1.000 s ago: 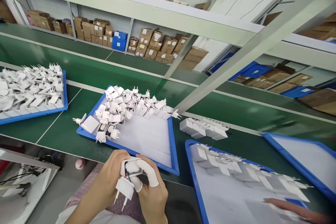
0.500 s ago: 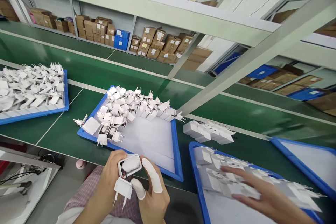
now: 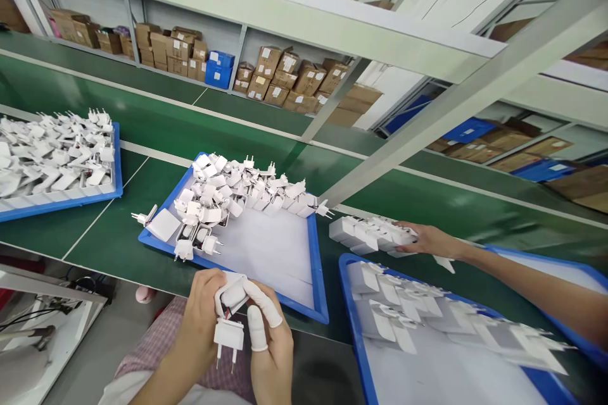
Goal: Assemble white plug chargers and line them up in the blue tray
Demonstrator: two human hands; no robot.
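Note:
Both my hands hold one white charger [image 3: 231, 304] just below the near table edge. My left hand [image 3: 202, 319] grips its open shell from the left. My right hand [image 3: 268, 345], with white finger cots on two fingers, presses on the shell from the right. The two-pin plug cap [image 3: 228, 335] hangs below the shell on short red and black wires. Right in front lies a blue tray [image 3: 313, 278] with a heap of white charger parts [image 3: 237, 193] at its far end.
A second blue tray [image 3: 116, 158] full of chargers lies far left, another [image 3: 354, 329] with rows of chargers at right. A co-worker's hand [image 3: 427, 240] rests on a row of chargers [image 3: 365, 233] on the green belt [image 3: 156, 126]. Shelves of cardboard boxes [image 3: 285, 79] stand behind.
My hands closed in on the charger shell and the plug cap now hangs straight down. The co-worker's hand moved from the right tray to the row of chargers on the belt.

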